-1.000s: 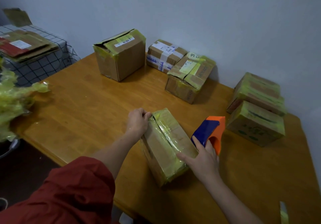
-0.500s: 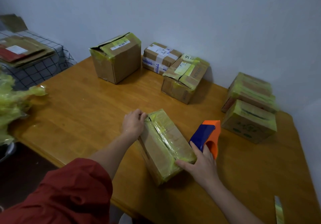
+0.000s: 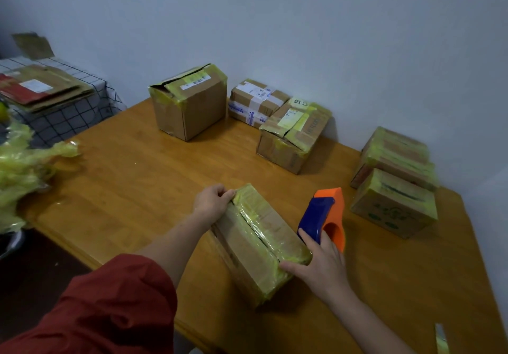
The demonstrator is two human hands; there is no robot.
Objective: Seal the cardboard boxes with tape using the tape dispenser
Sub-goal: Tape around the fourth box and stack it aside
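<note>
On the table (image 3: 137,178), near edge: box (image 3: 261,241) lies lengthwise, taped along its seam.
Left grip (image 3: 211,203): curls over the far end, steadying it.
Right grip (image 3: 322,267): clasps tape dispenser (image 3: 325,212), thumb seemingly pressing tape down.

Handwritten characters, perhaps starting "外", top the rear middle box (image 3: 292,139).
</note>
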